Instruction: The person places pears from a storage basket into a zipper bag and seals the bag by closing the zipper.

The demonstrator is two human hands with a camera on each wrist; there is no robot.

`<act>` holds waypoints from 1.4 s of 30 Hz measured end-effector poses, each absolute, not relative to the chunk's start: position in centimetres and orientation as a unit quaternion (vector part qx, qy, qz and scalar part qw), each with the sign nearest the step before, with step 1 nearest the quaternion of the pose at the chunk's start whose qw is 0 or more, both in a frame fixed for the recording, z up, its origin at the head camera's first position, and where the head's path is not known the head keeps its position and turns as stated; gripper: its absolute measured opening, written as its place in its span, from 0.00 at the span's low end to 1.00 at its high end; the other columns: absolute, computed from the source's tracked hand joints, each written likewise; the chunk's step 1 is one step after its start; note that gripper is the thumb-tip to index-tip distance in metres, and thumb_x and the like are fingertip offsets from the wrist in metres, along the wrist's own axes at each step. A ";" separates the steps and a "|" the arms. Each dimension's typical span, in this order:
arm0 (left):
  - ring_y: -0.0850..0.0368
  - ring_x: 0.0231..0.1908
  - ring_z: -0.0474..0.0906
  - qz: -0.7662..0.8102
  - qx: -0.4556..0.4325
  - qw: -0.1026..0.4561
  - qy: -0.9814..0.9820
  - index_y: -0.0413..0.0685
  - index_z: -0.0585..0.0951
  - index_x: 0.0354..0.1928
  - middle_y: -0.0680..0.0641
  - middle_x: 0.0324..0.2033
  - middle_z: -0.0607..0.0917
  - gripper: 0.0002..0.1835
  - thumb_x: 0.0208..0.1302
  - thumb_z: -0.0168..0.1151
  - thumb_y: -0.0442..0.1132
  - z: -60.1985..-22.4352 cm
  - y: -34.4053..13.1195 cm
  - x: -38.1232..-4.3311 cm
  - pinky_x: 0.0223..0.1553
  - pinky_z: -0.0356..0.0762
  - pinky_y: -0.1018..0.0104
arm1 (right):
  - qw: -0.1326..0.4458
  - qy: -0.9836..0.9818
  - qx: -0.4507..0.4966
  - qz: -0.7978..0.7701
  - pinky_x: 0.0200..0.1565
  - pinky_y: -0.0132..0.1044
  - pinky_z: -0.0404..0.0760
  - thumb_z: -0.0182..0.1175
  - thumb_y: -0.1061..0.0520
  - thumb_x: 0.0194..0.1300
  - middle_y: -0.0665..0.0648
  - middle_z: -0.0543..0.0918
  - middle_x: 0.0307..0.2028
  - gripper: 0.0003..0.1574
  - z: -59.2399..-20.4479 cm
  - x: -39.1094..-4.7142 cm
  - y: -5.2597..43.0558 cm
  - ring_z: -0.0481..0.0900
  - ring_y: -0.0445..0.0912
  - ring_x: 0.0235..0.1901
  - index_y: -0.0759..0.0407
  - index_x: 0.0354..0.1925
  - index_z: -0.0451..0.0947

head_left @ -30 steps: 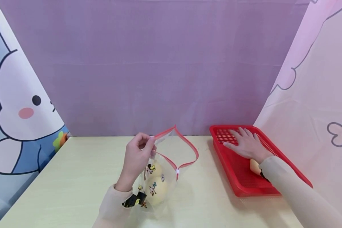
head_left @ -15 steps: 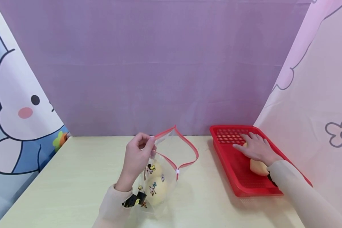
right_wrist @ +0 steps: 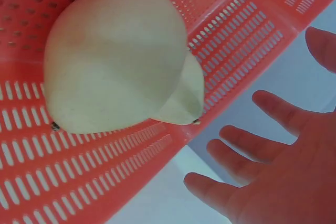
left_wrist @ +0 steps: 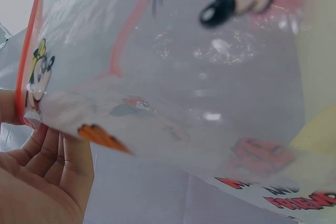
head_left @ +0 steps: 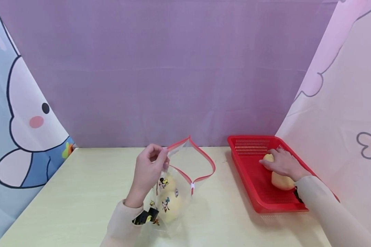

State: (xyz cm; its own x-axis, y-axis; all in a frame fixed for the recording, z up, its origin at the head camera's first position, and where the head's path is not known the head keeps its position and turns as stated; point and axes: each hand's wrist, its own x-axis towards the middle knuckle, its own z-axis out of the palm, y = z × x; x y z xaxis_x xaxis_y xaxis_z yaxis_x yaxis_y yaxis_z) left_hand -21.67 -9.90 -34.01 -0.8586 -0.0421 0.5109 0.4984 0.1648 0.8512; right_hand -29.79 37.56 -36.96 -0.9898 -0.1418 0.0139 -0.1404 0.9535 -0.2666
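Note:
A clear slider zip bag with red edging and cartoon prints stands on the table, its mouth spread wide. Two rounded yellow shapes show inside it. My left hand pinches the left side of the bag's rim; the left wrist view shows the thumb and fingers at the red edge. My right hand is over the red basket, beside a smooth yellow fruit at the far end. A larger yellow fruit lies nearer, under the wrist. In the right wrist view the fingers are spread and apart from both fruits.
The red slotted basket stands on the right of the pale table, with raised walls all round. A purple cloth hangs behind, and printed cloths flank both sides.
My right hand has moved right inside the basket and come down beside the far fruit, its fingers drawing closer together. More of both fruits shows. The left hand and bag have kept still.

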 end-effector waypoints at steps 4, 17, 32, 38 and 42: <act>0.52 0.24 0.79 -0.628 -0.157 0.214 -0.732 0.39 0.79 0.39 0.42 0.26 0.82 0.07 0.74 0.61 0.37 -33.9 -9.9 -21.6 0.27 0.82 0.66 | 0.022 0.988 -0.061 -0.137 0.50 0.73 0.76 0.68 0.31 0.58 0.76 0.69 0.61 0.58 -37.3 -30.0 38.1 0.63 0.74 0.60 0.71 0.69 0.63; 0.53 0.24 0.79 -0.628 -0.161 0.218 -0.729 0.39 0.79 0.38 0.42 0.26 0.82 0.07 0.74 0.61 0.36 -34.2 -10.2 -21.6 0.27 0.82 0.66 | 0.166 0.966 0.000 -0.196 0.51 0.68 0.78 0.67 0.33 0.61 0.79 0.67 0.62 0.63 -37.6 -29.8 38.2 0.67 0.74 0.58 0.76 0.71 0.56; 0.53 0.24 0.79 -0.628 -0.164 0.214 -0.730 0.37 0.78 0.38 0.42 0.26 0.82 0.07 0.74 0.61 0.35 -34.1 -10.0 -21.5 0.27 0.82 0.66 | 0.253 0.918 0.065 -0.300 0.52 0.60 0.81 0.76 0.46 0.54 0.76 0.60 0.63 0.69 -38.5 -29.1 38.4 0.60 0.73 0.60 0.69 0.77 0.47; 0.53 0.24 0.79 -0.629 -0.167 0.215 -0.728 0.36 0.78 0.38 0.42 0.26 0.82 0.08 0.74 0.61 0.35 -34.1 -9.9 -21.6 0.27 0.82 0.65 | 0.257 0.918 0.053 -0.298 0.52 0.65 0.79 0.78 0.49 0.53 0.75 0.62 0.60 0.68 -38.8 -29.5 38.4 0.61 0.73 0.58 0.68 0.77 0.47; 0.53 0.24 0.79 -0.631 -0.167 0.210 -0.728 0.35 0.78 0.39 0.41 0.26 0.82 0.08 0.74 0.61 0.35 -34.1 -9.9 -21.6 0.27 0.82 0.65 | 0.254 0.918 0.059 -0.298 0.47 0.60 0.82 0.78 0.50 0.52 0.73 0.65 0.59 0.69 -38.9 -29.5 38.4 0.66 0.70 0.56 0.65 0.78 0.47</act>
State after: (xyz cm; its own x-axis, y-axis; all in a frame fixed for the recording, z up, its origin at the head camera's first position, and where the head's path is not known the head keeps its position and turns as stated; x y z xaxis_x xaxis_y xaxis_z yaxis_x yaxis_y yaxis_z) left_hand -21.61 -9.88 -34.06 -0.8561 -0.0227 0.5164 0.5080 0.1480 0.8486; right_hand -29.52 38.39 -38.92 -0.8638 -0.0429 -0.5019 0.2597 0.8158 -0.5168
